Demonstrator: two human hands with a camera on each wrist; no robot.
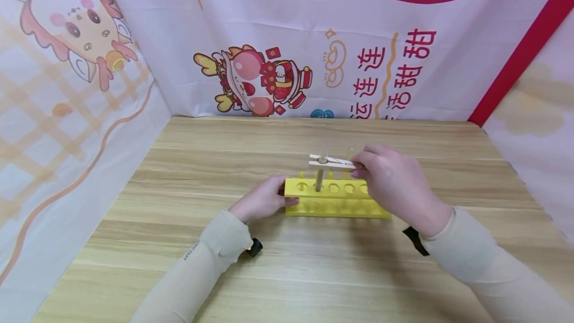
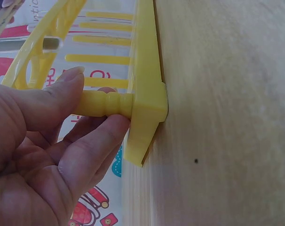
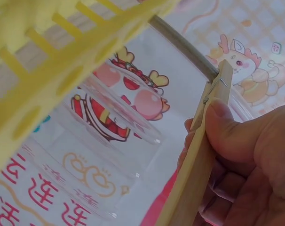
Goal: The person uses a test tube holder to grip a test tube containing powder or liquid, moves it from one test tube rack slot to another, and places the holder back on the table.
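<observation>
A yellow test tube rack [image 1: 292, 188] stands on the table. My left hand [image 1: 264, 198] grips its left end, thumb and fingers around the end post [image 2: 102, 103]. My right hand [image 1: 396, 181] holds a wooden test tube clamp [image 3: 194, 165] by its handle. The clamp's jaws pinch a glass test tube [image 1: 319, 181] near its top; grey-brown contents fill its lower part. In the left wrist view the tube's rounded lower end [image 2: 51, 44] is at a hole in the rack's upper board, well above the base. My right hand covers the rack's right end in the head view.
Clear test tubes [image 3: 142, 123] stand in other holes of the rack, close to the right hand. The wood-grain table [image 1: 215, 163] extends around the rack. Printed cloth [image 1: 269, 19] hangs behind the table and along both sides.
</observation>
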